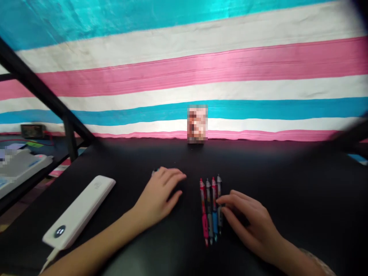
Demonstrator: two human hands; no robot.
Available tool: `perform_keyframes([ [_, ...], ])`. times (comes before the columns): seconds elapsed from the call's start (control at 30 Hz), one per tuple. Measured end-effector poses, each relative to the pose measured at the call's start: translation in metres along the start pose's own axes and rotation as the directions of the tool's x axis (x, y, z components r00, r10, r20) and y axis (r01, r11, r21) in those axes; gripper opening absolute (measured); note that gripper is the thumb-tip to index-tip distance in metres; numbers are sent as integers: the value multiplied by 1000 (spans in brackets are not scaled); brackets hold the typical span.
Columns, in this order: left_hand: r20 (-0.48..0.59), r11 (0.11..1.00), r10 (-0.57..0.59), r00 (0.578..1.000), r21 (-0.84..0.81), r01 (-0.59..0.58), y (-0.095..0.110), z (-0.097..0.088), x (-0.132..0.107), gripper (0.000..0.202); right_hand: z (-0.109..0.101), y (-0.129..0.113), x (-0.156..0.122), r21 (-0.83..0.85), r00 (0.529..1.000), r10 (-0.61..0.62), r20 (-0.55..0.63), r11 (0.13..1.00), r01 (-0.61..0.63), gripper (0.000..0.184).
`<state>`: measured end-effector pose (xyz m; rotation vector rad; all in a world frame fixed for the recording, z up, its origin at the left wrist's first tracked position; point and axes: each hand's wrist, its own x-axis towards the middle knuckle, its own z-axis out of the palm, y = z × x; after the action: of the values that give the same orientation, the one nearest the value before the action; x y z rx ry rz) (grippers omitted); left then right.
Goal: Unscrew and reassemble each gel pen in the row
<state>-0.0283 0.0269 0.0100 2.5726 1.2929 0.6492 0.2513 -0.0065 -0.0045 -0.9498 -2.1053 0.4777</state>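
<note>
Risks, left to right. The power bank (80,212) lies along the left edge of the tabletop (310,180), its cable (50,260) running toward the near left corner beside the left forearm; in my judgement, an arm swung outward could snag the cable and drag the bank. A small item (154,171) shows just past the left hand (159,193), mostly hidden; a careless lift of that hand could knock it aside. A blurred box (197,122) stands upright at the middle of the far edge, well apart from both hands; only a long reach would tip it. The pens (214,216), four in a close row, lie between the hands, centrally, tips toward the near edge. Being round-barrelled by their look, they could roll or fan out if the right hand (254,222) pushed sideways.

Pose, left to right. The left forearm enters from the near left corner; the hand is palm down, fingers extended toward the far edge and the right, thumb apart. Whether it grasps the small item cannot be told. The right forearm enters from the near right; the hand is loosely curled, index fingertip over the rightmost pen's barrel, thumb close beside it. Contact appears likely; a firm grasp cannot be confirmed.
</note>
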Motion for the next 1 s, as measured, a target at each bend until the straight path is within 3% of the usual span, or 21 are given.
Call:
perform_keyframes([
  [0.1,129,934,341,931,65,-351,25,17,-8,43,-2,-1,1,-14,998,42,-38,999,-43,16],
  [0.2,143,885,434,890,121,-451,34,27,-11,36,-3,-2,2,-1,996,68,-56,998,-68,16],
  [0.37,89,879,436,896,171,-445,28,29,-5,19,-4,-3,2,31,996,72,-43,997,-71,16],
  [0.47,45,867,453,890,212,-452,26,28,-3,19,-4,-3,2,48,997,74,-11,996,-73,17],
  [0.63,-68,873,452,890,240,-425,28,23,-5,27,-7,-9,5,32,987,-13,158,999,8,15],
  [0.73,-126,875,443,888,274,-398,32,17,-6,28,-6,-11,6,-16,973,-85,213,996,90,30],
  [0.83,-122,861,451,884,319,-395,35,14,-6,27,-2,-9,6,-66,973,-124,195,988,139,37],
  [1.0,-88,886,399,913,292,-360,37,20,-11,26,4,-1,5,-151,984,-169,56,973,176,35],
])
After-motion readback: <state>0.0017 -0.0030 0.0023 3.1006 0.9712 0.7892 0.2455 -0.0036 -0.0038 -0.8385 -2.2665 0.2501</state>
